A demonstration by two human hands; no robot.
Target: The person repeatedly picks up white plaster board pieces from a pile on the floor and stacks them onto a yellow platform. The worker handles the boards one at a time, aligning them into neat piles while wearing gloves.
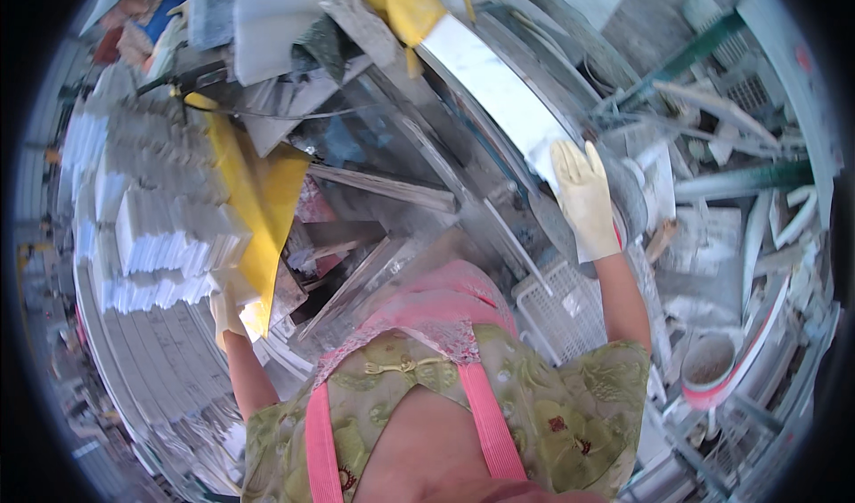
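Observation:
My right hand (583, 196), in a cream rubber glove, lies with its fingers stretched out at the near end of a long, bright white slab (499, 89). The slab runs away to the upper left along a machine bed. My left hand (227, 312), gloved the same way, is at the near lower corner of a tall stack of white tiles (178, 240). Its fingers are small and partly hidden, so their grip cannot be made out. A yellow sheet (263, 209) hangs beside the stack, just right of that hand.
Wooden boards (383, 187) and a dark gap lie between my arms. A white plastic crate (561, 312) stands below my right forearm. Farther right are stone offcuts, a pink-rimmed bucket (710, 365) and a green bar (686, 58). More slabs (276, 27) lean at the far left.

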